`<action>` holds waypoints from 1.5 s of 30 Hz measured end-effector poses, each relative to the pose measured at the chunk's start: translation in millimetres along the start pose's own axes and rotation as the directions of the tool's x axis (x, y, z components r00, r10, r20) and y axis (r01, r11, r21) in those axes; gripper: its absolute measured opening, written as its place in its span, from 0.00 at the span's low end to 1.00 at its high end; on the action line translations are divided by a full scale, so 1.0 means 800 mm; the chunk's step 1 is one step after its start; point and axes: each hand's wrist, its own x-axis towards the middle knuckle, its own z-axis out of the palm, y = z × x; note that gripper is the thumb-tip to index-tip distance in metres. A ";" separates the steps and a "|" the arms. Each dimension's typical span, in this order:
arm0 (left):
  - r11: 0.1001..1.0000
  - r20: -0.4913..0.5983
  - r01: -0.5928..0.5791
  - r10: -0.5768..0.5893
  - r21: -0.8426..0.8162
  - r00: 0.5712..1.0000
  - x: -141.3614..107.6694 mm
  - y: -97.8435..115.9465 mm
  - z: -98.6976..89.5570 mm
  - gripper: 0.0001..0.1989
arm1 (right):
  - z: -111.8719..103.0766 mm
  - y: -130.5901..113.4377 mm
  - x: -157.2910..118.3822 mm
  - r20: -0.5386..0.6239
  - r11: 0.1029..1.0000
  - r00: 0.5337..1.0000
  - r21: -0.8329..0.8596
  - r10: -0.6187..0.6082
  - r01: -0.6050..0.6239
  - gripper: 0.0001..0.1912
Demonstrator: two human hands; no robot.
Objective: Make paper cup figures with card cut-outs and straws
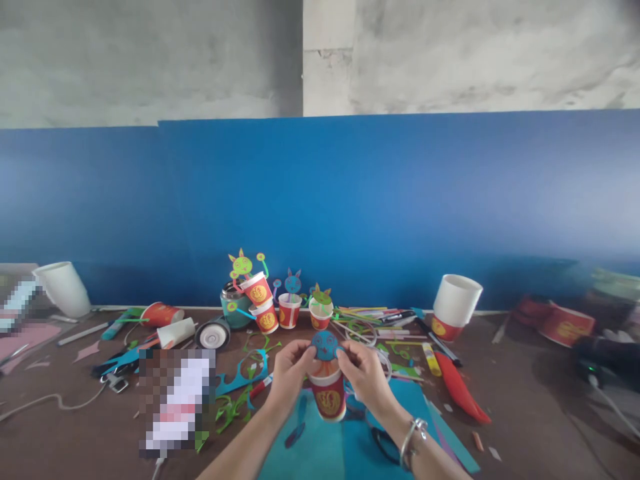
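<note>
A round blue paper face (325, 346) with drawn features is pinched at its left edge by my left hand (294, 365) and at its right edge by my right hand (364, 368). Just beneath it stands an upright red paper cup (330, 399) with a gold print and a white rim. Something orange shows between the face and the cup's rim; how they are joined I cannot make out. Blue paper sheets (320, 447) lie under the cup. Scissors (384, 445) rest partly behind my right forearm.
Behind stand decorated cups with a yellow-green face (243, 265), another blue face (293, 284) and a green face (321, 295). White stacked cups (457, 300) stand right, near a red pouch-like item (460, 390) and a glue stick (431, 359). Paper scraps (240, 380) lie left.
</note>
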 end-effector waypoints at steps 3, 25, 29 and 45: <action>1.000 -0.011 -0.005 0.005 0.019 1.000 0.000 0.002 0.000 0.15 | 0.000 -0.004 -0.001 0.021 1.000 1.000 -0.022 -0.003 0.004 0.13; 0.979 -0.101 -0.193 0.198 0.061 0.975 0.010 0.002 -0.012 0.16 | -0.023 -0.020 0.012 0.001 0.956 0.997 -0.281 -0.083 0.080 0.19; 0.996 -0.236 -0.063 0.078 0.071 0.969 0.018 -0.003 -0.023 0.16 | -0.042 -0.011 0.021 0.110 0.849 0.991 -0.528 0.082 -0.011 0.16; 0.958 -0.397 -0.148 0.240 0.247 0.886 0.030 -0.017 -0.042 0.15 | -0.017 -0.049 -0.014 0.272 0.709 0.929 -0.705 0.251 0.015 0.10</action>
